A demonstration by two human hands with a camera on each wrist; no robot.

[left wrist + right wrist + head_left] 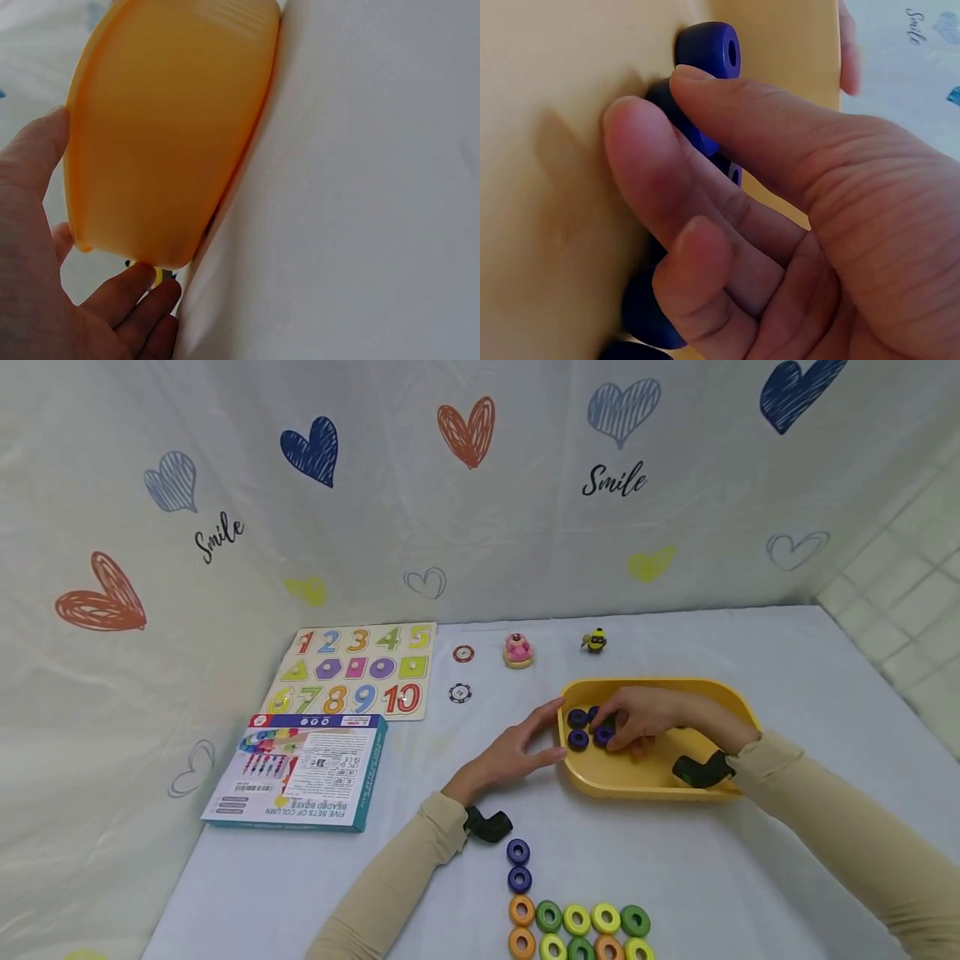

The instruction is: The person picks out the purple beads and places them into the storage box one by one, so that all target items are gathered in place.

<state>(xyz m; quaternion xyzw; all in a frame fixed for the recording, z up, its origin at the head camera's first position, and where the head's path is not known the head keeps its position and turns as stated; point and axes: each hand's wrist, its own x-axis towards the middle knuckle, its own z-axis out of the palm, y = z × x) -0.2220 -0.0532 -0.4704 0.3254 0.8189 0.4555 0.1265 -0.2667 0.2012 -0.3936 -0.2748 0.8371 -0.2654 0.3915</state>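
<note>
My right hand (641,714) reaches into a yellow tray (637,781). Its thumb and a fingertip pinch a dark blue ring bead (679,112), partly hidden by the fingers. Several like it lie around the fingers at the tray's left end, among them one blue bead (577,740) near the wall. My left hand (513,756) touches the left side of the tray with spread fingers and thumb. In the left wrist view the thumb (41,146) meets the rim, while other fingers (120,292) extend past the tray's corner.
Ring beads in blue, orange, green and yellow form rows at the front, including a green bead (549,916). A bead-set box (296,772) overlaps a number board (352,668) at left. Two chips, a pink figurine (517,650) and a bee figurine (595,641) stand behind.
</note>
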